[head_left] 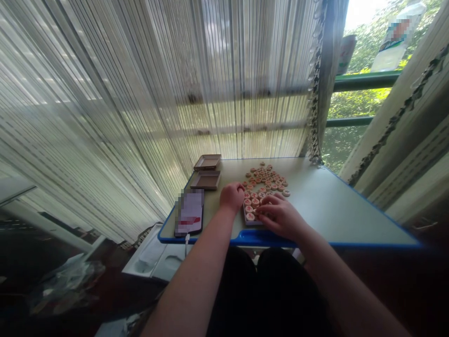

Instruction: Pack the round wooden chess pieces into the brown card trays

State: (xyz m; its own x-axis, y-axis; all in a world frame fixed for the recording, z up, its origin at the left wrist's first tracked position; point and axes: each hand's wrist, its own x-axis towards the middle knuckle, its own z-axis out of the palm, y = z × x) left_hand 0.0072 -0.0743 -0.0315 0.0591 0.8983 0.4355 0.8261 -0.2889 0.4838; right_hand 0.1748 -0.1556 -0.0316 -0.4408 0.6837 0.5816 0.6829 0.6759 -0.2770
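Observation:
Round wooden xiangqi pieces [248,202] with red markings stand in rows inside a shallow box [255,223] near the table's front edge. My right hand [280,216] reaches over the box's right side, with thumb and fingertips closed around a piece there. At the upper left corner of the box is my left hand [231,197], its fingers curled beside the pieces; whatever they may hold is hidden. Beyond the box, more loose pieces [268,177] lie scattered on the table, some close together. My right hand covers part of the box's contents.
The pale table [336,206] has a blue rim with a recess at the front. Two shallow box parts, a lid [207,162] and a tray [206,180], sit at the back left. A phone [189,213] with a white cable lies front left. Striped curtains [224,79] hang behind.

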